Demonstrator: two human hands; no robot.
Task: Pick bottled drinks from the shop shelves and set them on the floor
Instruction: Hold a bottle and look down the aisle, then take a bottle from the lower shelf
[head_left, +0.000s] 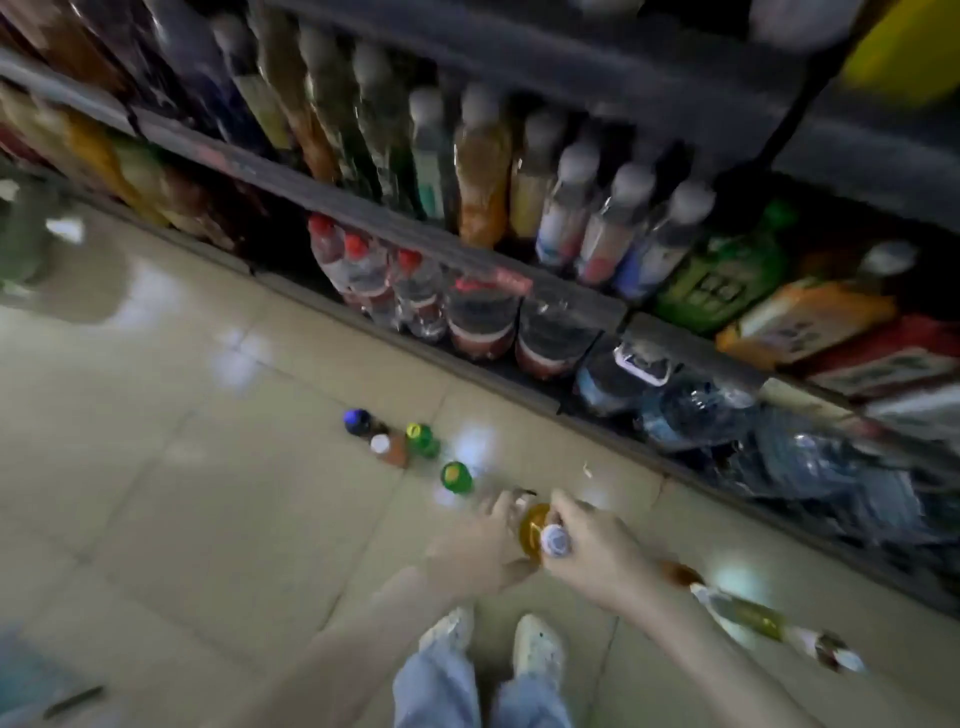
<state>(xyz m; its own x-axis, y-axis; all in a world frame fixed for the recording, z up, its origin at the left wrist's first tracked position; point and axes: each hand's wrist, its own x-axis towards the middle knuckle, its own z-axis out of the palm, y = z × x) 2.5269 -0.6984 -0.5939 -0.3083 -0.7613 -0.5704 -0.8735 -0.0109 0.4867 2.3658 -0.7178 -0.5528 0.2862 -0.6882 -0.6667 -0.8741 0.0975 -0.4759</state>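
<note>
Over floor (208, 519) | amber bottle (534, 526) gripped between left hand (480, 548), right hand (597, 553)

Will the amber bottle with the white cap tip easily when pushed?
Probably somewhat: the amber bottle looks slim. Liquid shows near its white cap, so likely full and heavy. Glossy floor tiles may let it slide.

L hand (483, 540) & R hand (597, 553) grip amber bottle (534, 526) w/ white cap, over floor (208, 467), near 4 standing bottles (456, 477).

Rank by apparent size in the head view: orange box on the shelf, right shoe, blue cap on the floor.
1. orange box
2. right shoe
3. blue cap
Apparent size only: their distances from the camera differ.
</note>
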